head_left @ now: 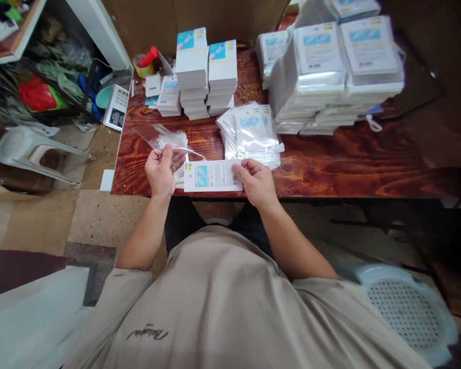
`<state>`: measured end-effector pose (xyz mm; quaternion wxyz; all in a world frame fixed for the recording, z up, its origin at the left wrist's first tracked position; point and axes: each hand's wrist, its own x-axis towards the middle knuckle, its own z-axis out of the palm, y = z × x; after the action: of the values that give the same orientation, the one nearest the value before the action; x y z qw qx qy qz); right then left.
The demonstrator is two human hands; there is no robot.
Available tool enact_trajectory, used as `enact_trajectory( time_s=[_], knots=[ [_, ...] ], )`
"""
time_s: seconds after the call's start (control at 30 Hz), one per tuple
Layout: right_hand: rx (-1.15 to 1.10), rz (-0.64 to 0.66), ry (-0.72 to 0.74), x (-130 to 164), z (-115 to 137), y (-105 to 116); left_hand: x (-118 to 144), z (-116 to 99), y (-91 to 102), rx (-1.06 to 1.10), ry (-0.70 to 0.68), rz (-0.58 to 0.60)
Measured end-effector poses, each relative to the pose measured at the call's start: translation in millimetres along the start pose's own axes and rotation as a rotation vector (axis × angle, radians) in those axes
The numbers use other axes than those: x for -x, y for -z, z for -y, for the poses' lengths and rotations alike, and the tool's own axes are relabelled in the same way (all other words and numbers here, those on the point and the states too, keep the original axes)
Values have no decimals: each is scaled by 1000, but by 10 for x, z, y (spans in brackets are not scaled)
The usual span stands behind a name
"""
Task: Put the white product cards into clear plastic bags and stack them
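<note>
Beige short-sleeved shirt, dark script lettering on chest; dark trousers; bare forearms.

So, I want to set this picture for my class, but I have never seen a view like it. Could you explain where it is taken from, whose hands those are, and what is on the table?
The one picture comes from a camera worn on a person's head, looking down at their own two bare hands; no machine is involved. The left hand has a grip on a clear plastic sleeve. The right hand holds a white printed card at the near edge of the wooden table. On the table lie a loose pile of bagged cards, tall stacks of white boxes and stacks of wrapped packs. A small scale sits at the left corner.
</note>
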<state>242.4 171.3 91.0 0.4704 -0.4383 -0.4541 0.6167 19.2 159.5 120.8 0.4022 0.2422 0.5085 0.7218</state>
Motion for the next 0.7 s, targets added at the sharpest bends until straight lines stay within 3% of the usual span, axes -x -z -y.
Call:
enact_trajectory(
  time_s=[0.17,0.3,0.37,0.5,0.53,0.63,0.7],
  knots=[
    [-36,-146,105,-30,-9,-34,22,29,-6,12,12,21],
    [-243,-330,108,-102,-16,-13,-78,-38,109,55,8,84],
    [-351,-321,70,-151,0,-70,-106,-36,152,89,16,177],
    [-483,-143,29,-164,50,-423,-12,155,99,-6,87,370],
    [-502,-99,31,-139,53,-535,36,220,67,-64,66,360],
    [-545,-41,52,-34,16,-816,183,353,2,-252,-135,168],
    [-547,-64,80,10,-42,-929,257,356,10,-263,-150,95]
  ],
)
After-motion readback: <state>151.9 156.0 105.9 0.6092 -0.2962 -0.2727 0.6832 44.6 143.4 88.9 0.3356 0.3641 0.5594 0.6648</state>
